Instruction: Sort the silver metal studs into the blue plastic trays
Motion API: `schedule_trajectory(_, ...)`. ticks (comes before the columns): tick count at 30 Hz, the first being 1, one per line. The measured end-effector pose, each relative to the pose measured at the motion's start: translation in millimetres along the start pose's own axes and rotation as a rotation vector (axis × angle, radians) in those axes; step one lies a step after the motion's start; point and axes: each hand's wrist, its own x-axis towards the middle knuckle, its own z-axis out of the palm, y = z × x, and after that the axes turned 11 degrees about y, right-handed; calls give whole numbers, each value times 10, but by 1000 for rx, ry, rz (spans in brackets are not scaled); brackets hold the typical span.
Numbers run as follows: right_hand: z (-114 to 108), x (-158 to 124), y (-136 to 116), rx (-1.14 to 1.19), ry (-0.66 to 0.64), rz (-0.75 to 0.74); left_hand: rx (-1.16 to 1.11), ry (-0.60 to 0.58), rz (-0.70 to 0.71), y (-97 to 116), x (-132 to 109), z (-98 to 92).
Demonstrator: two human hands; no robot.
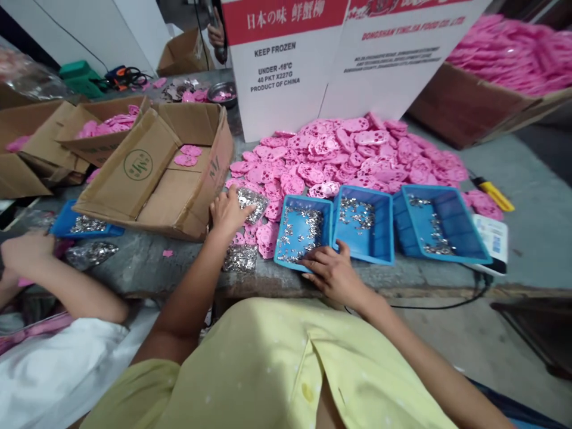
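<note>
My left hand [227, 211] grips a clear plastic bag of small silver metal pieces [252, 202] beside an open cardboard box [156, 173]. A second such bag [240, 257] lies just below it near the bench edge. My right hand [333, 271] rests with spread fingers on the near rim of a blue plastic tray [304, 229] scattered with silver pieces. Two more blue trays [364, 223] [440, 223] with silver pieces stand to its right. A large heap of flat pink paw-shaped parts [353, 155] lies behind the trays.
Another person's arm [49, 268] reaches in at the left near a blue tray [83, 225]. Cardboard boxes with pink parts [107, 128] stand at the left and the far right [504, 59]. A tall white carton [313, 59] stands behind the heap. A yellow-handled tool [494, 193] lies at the right.
</note>
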Motion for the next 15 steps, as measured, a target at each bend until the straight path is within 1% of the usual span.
schedule_trajectory(6, -19, 72, -27, 37, -53, 45, -218, 64, -140, 16, -39, 49)
schedule_trajectory(11, -8, 106, -44, 54, -63, 64, -402, 229, -181, 46, -28, 77)
schedule_trajectory(15, 26, 133, -52, 45, -44, 40, -508, 302, -184, 14, 25, 47)
